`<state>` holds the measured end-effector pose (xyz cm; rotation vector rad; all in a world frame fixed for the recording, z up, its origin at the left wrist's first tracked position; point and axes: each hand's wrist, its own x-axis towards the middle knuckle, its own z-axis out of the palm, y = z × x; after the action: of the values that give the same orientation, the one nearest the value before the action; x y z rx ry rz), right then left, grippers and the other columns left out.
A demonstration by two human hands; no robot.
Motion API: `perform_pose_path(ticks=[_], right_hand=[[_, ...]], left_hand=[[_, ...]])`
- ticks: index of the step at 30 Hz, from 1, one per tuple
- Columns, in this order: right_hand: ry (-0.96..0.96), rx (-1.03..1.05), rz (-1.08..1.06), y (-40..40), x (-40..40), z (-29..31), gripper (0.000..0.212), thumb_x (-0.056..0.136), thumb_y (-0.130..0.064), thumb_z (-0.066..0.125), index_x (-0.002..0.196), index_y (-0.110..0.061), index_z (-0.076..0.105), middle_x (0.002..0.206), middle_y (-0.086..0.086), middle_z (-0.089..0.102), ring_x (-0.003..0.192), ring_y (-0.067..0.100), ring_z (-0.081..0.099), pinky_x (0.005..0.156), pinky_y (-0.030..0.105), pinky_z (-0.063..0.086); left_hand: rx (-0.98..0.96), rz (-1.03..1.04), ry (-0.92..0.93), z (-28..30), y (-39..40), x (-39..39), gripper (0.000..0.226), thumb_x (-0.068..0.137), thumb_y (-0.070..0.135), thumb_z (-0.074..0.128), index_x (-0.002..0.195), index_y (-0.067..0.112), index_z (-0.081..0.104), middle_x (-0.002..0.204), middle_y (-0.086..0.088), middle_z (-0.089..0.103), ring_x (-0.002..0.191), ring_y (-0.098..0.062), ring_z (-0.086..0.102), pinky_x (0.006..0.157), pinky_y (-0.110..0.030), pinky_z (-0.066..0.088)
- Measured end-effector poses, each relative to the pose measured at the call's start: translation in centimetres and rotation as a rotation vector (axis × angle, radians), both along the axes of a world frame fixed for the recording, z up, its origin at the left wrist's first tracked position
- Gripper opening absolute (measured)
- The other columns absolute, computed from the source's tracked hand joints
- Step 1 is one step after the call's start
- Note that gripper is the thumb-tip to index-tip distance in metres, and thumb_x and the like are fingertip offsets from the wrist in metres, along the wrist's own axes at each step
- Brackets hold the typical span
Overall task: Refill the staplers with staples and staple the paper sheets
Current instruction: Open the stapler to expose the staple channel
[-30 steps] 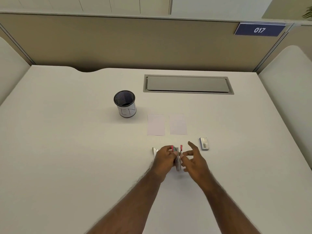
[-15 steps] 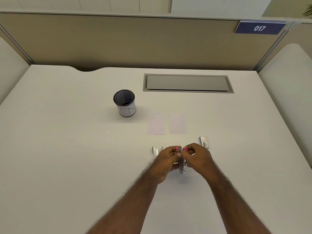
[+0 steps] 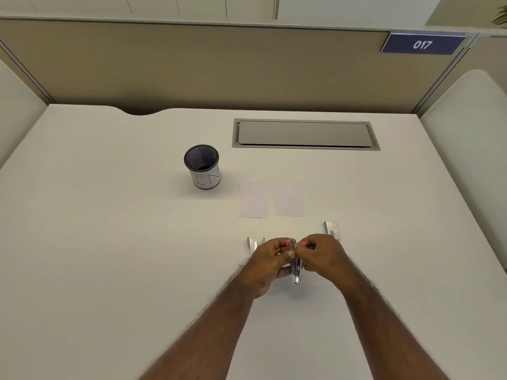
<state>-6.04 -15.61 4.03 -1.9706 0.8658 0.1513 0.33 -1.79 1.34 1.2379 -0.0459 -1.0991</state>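
Since a second ago my right hand [image 3: 319, 252] has closed in from spread fingers to pinch the small pink-tipped metal stapler [image 3: 296, 266] that my left hand [image 3: 270, 260] grips near the white table's [image 3: 109, 242] near edge, probably seating staples.

One head-worn view — looking forward and down across the counter [image 3: 109, 242], hands close below, the partition beyond.

Office cubicle: partition walls [image 3: 247, 64], desk [image 3: 109, 242] (numbered sign [image 3: 422, 44]).
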Motion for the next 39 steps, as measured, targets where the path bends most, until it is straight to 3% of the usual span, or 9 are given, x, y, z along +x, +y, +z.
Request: perform_pose_path(ticks=[7,11,17,20,22,26,28,35,39], right_hand=[[-0.036,-0.019,0.053,0.1,0.0,0.1,0.009,0.081,-0.021,0.066,0.075,-0.015,0.068,0.067,0.003,0.066,0.07,0.022,0.068,0.068,0.042,0.062],[-0.107,0.149,-0.076,-0.2,-0.2,0.3,0.011,0.082,-0.015,0.066,0.07,-0.016,0.067,0.071,0.008,0.066,0.073,0.023,0.068,0.065,0.042,0.062],[-0.228,0.25,-0.142,-1.1,-0.7,1.1,0.014,0.088,-0.013,0.064,0.097,-0.023,0.064,0.093,0.009,0.065,0.08,0.019,0.07,0.058,0.033,0.059],[-0.298,0.284,-0.193,-1.5,-1.0,1.1,0.015,0.09,-0.008,0.061,0.097,-0.02,0.065,0.093,0.007,0.06,0.073,0.008,0.069,0.058,0.03,0.058],[-0.33,0.381,-0.254,-1.4,-1.1,0.8,0.012,0.09,-0.006,0.063,0.096,-0.016,0.066,0.093,0.008,0.06,0.073,0.008,0.069,0.062,0.027,0.058],[-0.408,0.587,-0.322,-1.4,-1.5,0.4,0.01,0.092,-0.003,0.061,0.097,-0.009,0.066,0.102,0.013,0.068,0.094,0.023,0.072,0.07,0.028,0.058],[-0.465,0.691,-0.34,-1.4,-1.6,0.1,0.014,0.094,0.0,0.056,0.104,-0.005,0.063,0.108,0.013,0.069,0.1,0.027,0.071,0.073,0.027,0.058],[-0.482,0.859,-0.347,-1.8,-1.2,0.4,0.036,0.09,-0.002,0.06,0.125,-0.007,0.053,0.112,0.017,0.071,0.101,0.033,0.07,0.074,0.031,0.059],[-0.396,0.869,-0.224,-1.7,-0.6,1.6,0.041,0.087,-0.006,0.063,0.127,-0.01,0.051,0.112,0.016,0.072,0.098,0.033,0.071,0.07,0.03,0.06]], left_hand=[[0.01,0.037,-0.025,0.4,0.0,0.1,0.015,0.094,0.001,0.058,0.108,0.001,0.062,0.097,-0.015,0.07,0.089,-0.026,0.07,0.079,-0.037,0.06],[0.009,0.112,-0.003,0.6,0.4,0.2,0.015,0.093,0.001,0.058,0.109,0.004,0.059,0.094,-0.01,0.068,0.085,-0.02,0.07,0.08,-0.036,0.059],[-0.025,0.286,0.029,1.0,0.8,0.0,0.014,0.094,-0.001,0.056,0.105,0.007,0.056,0.098,-0.013,0.063,0.089,-0.025,0.068,0.077,-0.035,0.06],[-0.029,0.425,0.04,1.0,1.2,-0.2,0.017,0.092,-0.008,0.051,0.097,0.009,0.054,0.094,-0.013,0.06,0.088,-0.027,0.068,0.075,-0.035,0.06],[-0.072,0.522,0.097,1.0,1.6,-0.6,0.024,0.09,-0.014,0.047,0.088,0.009,0.053,0.09,-0.013,0.059,0.087,-0.029,0.069,0.073,-0.036,0.06],[-0.199,0.68,0.327,1.0,2.3,-1.5,0.032,0.084,-0.021,0.032,0.07,0.004,0.046,0.082,-0.017,0.061,0.089,-0.034,0.071,0.066,-0.038,0.062],[-0.277,0.717,0.443,0.9,2.7,-2.1,0.033,0.082,-0.02,0.029,0.067,0.004,0.046,0.082,-0.021,0.066,0.088,-0.035,0.072,0.071,-0.042,0.062],[-0.397,0.503,0.587,0.5,5.1,-4.2,0.012,0.07,-0.009,0.048,0.074,-0.003,0.058,0.115,-0.035,0.064,0.107,-0.049,0.063,0.082,-0.05,0.059],[-0.213,0.222,0.474,0.3,5.8,-3.5,0.022,0.08,0.01,0.053,0.099,0.001,0.063,0.118,-0.027,0.066,0.104,-0.045,0.066,0.085,-0.047,0.058]])
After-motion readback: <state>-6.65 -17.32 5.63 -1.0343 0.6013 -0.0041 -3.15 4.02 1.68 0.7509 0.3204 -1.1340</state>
